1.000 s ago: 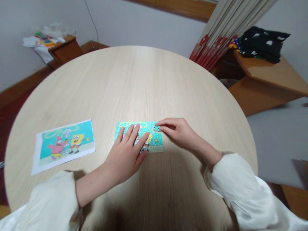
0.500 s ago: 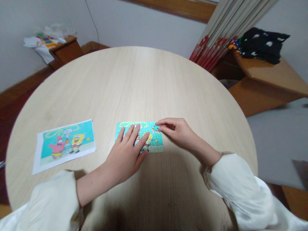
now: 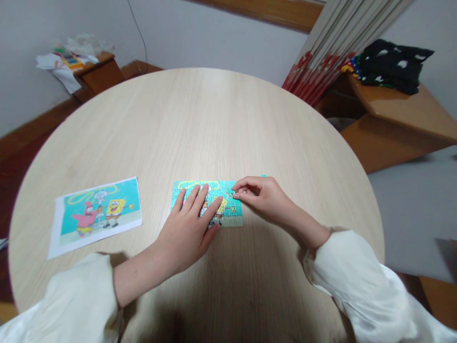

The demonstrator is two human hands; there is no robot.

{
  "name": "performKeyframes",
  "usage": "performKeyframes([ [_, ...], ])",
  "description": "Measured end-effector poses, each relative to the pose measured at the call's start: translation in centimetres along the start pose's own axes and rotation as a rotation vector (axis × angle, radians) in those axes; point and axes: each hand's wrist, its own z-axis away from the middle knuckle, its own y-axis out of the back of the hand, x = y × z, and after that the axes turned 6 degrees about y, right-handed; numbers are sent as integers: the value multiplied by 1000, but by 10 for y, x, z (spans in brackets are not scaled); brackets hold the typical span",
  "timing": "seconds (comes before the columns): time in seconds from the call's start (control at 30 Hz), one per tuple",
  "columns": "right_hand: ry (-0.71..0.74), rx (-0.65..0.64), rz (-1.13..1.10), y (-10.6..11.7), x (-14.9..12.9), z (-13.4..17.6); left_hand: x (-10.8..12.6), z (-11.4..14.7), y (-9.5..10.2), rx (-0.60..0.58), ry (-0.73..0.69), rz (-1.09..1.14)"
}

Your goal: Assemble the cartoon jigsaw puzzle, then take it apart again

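A mostly joined jigsaw puzzle [image 3: 233, 221] with a teal cartoon picture lies flat on the round table. My left hand [image 3: 189, 226] rests on it, fingers spread, covering its lower middle. At the puzzle's upper right, my right hand [image 3: 262, 195] pinches a small teal puzzle piece [image 3: 230, 191] between thumb and fingertips. The piece is at a gap in the puzzle; whether it sits flush I cannot tell. Behind the right hand's knuckles a bit of another teal piece [image 3: 263, 176] shows on the table.
A printed picture sheet [image 3: 102, 214] of the same cartoon lies to the left on the pale wooden table [image 3: 214, 119]. Beyond the table stand a small cabinet [image 3: 100, 76] with papers and bags at left, and a wooden stand [image 3: 403, 114] with black cloth at right.
My right hand has shifted very slightly, bringing the teal piece a little left and down at the gap. The left hand stays in place. More of the loose teal piece behind my right hand shows.
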Motion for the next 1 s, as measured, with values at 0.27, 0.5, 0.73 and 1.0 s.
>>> performKeyframes([
  [0.27,43,-6,87,-2,-1,1,0,0,-1,5,6,25],
  [0.5,144,-55,205,1,-5,2,-1,1,-1,-6,7,24],
  [0.73,293,-54,234,0,3,2,0,0,-3,5,6,29],
  [1.0,319,-63,272,-2,9,2,-1,1,-3,10,13,33],
])
